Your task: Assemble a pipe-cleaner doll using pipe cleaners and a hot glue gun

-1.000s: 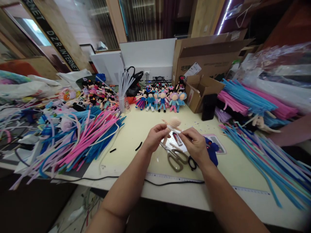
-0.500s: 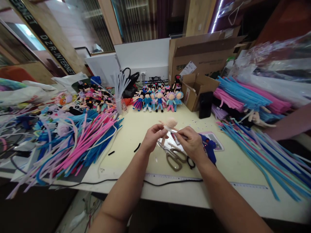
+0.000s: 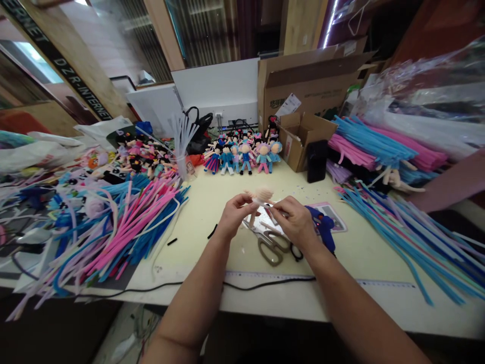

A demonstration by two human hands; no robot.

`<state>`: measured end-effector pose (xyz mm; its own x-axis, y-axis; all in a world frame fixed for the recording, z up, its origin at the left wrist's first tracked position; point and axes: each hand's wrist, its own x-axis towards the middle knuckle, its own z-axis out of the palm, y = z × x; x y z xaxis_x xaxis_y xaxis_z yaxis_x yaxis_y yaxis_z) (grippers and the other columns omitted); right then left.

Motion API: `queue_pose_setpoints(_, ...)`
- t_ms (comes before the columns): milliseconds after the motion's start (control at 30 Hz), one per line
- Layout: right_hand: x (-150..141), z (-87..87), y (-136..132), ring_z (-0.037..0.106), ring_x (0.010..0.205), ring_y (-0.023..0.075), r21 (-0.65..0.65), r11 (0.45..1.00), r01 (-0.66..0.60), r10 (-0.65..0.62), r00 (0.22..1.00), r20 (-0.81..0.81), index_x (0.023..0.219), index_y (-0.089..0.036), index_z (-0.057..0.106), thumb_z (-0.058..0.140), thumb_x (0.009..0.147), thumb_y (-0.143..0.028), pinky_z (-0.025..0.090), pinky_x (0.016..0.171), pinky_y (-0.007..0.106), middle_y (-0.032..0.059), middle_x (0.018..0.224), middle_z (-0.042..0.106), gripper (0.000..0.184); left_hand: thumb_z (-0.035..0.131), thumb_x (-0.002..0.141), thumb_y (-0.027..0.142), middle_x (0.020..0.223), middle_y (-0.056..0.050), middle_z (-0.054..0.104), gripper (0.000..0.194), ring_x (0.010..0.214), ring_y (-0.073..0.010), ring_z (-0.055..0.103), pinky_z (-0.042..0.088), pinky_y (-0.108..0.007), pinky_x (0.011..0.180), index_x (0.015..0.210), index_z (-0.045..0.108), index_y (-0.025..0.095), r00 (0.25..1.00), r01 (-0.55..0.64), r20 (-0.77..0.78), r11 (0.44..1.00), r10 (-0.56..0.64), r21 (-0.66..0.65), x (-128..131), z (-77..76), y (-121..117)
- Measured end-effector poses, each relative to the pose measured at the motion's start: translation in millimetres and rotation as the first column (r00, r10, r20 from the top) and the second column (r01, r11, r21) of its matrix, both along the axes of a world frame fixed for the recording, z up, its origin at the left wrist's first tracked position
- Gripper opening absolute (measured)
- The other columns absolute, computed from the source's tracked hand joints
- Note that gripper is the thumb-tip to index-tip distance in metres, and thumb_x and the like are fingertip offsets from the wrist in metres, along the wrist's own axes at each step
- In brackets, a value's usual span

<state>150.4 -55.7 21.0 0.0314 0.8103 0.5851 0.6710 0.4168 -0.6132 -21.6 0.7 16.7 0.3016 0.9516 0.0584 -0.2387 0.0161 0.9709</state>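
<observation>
My left hand (image 3: 239,212) is closed on a small pale doll body (image 3: 263,194), which has a rounded head and thin limbs. At the doll's middle lies a white strip (image 3: 261,203), and my right hand (image 3: 293,218) pinches its right end. Below the hands are scissors (image 3: 271,247) with grey-brown handles, lying on the table, blades partly under the doll. A blue glue gun (image 3: 323,228) rests just right of my right hand, partly hidden by the wrist.
Finished dolls (image 3: 245,155) stand in rows at the back. Bundles of coloured pipe cleaners lie at the left (image 3: 125,222) and right (image 3: 394,232). A black cable (image 3: 265,285) and a ruler (image 3: 386,284) run along the front edge. An open carton (image 3: 303,139) stands behind.
Both hands still hold the doll and the white strip, almost in the same pose. The whole view has shifted slightly.
</observation>
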Motion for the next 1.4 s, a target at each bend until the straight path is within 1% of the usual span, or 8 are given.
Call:
queue_pose_setpoints(100, 0.3, -0.8, 0.4, 0.058, 0.072, 0.0156, -0.005, 1.0, -0.008, 0.008, 1.0, 0.002, 0.076, -0.022, 0.065, 0.056, 0.088, -0.026, 0.042, 0.066, 0.029, 0.0023, 0.075, 0.059, 0.015, 0.08, 0.061, 0.034, 0.072, 0.0, 0.061, 0.031, 0.063, -0.0128, 0.061, 0.054, -0.027, 0.059, 0.078, 0.065, 0.014, 1.0, -0.004, 0.012, 1.0, 0.004, -0.002, 0.6, 0.0, 0.0)
queue_pose_setpoints(267, 0.9, -1.2, 0.5, 0.058, 0.071, 0.0156, -0.009, 1.0, -0.009, 0.009, 1.0, -0.014, 0.075, -0.022, 0.065, 0.056, 0.087, -0.027, 0.042, 0.066, 0.029, 0.0022, 0.074, 0.058, 0.016, 0.08, 0.062, 0.033, 0.073, -0.001, 0.063, 0.029, 0.065, -0.013, 0.061, 0.055, -0.029, 0.064, 0.078, 0.065, 0.013, 1.0, 0.018, 0.011, 1.0, -0.018, 0.024, -0.2, 1.8, -0.4)
queue_pose_setpoints(467, 3.4, -3.5, 0.1, 0.058, 0.072, 0.0161, -0.042, 0.999, 0.005, -0.005, 1.0, 0.004, 0.076, -0.022, 0.066, 0.057, 0.087, -0.028, 0.042, 0.067, 0.029, 0.0028, 0.076, 0.06, 0.015, 0.078, 0.066, 0.032, 0.08, -0.003, 0.067, 0.029, 0.074, -0.0146, 0.063, 0.055, -0.032, 0.073, 0.083, 0.063, 0.014, 0.994, 0.112, 0.001, 0.993, -0.112, 0.038, -1.5, 6.4, -2.8)
queue_pose_setpoints(633, -0.4, -5.2, -0.1, 0.059, 0.071, 0.0167, -0.057, 0.998, -0.024, 0.023, 0.999, -0.025, 0.086, -0.022, 0.067, 0.06, 0.085, -0.031, 0.043, 0.066, 0.029, 0.0032, 0.079, 0.065, 0.011, 0.077, 0.066, 0.033, 0.077, -0.002, 0.066, 0.03, 0.071, -0.0139, 0.063, 0.054, -0.03, 0.071, 0.082, 0.061, 0.014, 0.998, 0.063, 0.023, 0.997, -0.064, 0.034, 0.9, 5.2, -3.6)
queue_pose_setpoints(733, -6.3, -4.9, -1.7, 0.06, 0.072, 0.0171, -0.067, 0.997, -0.042, 0.04, 0.999, -0.034, 0.099, -0.022, 0.066, 0.06, 0.085, -0.027, 0.044, 0.067, 0.029, 0.0041, 0.083, 0.066, 0.017, 0.078, 0.065, 0.034, 0.077, -0.002, 0.066, 0.031, 0.071, -0.0145, 0.063, 0.053, -0.031, 0.071, 0.083, 0.061, 0.014, 0.997, 0.056, 0.045, 0.998, -0.057, 0.024, 2.3, 1.6, -3.1)
queue_pose_setpoints(833, -10.9, -5.1, -3.4, 0.061, 0.076, 0.0184, -0.062, 0.997, -0.048, 0.046, 0.998, -0.033, 0.107, -0.023, 0.065, 0.057, 0.086, -0.024, 0.045, 0.069, 0.03, 0.0051, 0.087, 0.066, 0.022, 0.078, 0.065, 0.034, 0.079, -0.002, 0.067, 0.031, 0.072, -0.0152, 0.064, 0.053, -0.031, 0.072, 0.084, 0.062, 0.015, 0.997, 0.062, 0.053, 0.998, -0.063, 0.02, 2.5, -1.3, -2.8)
queue_pose_setpoints(1167, -14.1, -5.1, -6.1, 0.061, 0.084, 0.0208, -0.031, 0.998, -0.046, 0.045, 0.998, -0.032, 0.107, -0.024, 0.065, 0.053, 0.088, -0.022, 0.046, 0.075, 0.033, 0.0066, 0.093, 0.067, 0.022, 0.078, 0.066, 0.033, 0.078, -0.001, 0.066, 0.029, 0.072, -0.0138, 0.062, 0.053, -0.03, 0.071, 0.083, 0.062, 0.015, 0.999, 0.034, 0.039, 0.998, -0.036, 0.045, 4.1, 0.0, -4.6)
queue_pose_setpoints(1400, -13.3, -8.3, -5.1, 0.062, 0.096, 0.0216, 0.001, 0.997, -0.071, 0.071, 0.997, -0.018, 0.11, -0.022, 0.064, 0.051, 0.089, -0.022, 0.047, 0.083, 0.033, 0.0084, 0.102, 0.068, 0.024, 0.079, 0.064, 0.03, 0.08, -0.002, 0.067, 0.03, 0.073, -0.0141, 0.063, 0.053, -0.031, 0.072, 0.084, 0.062, 0.015, 0.997, 0.043, 0.068, 0.999, -0.044, 0.014, 4.0, -2.5, -3.0)
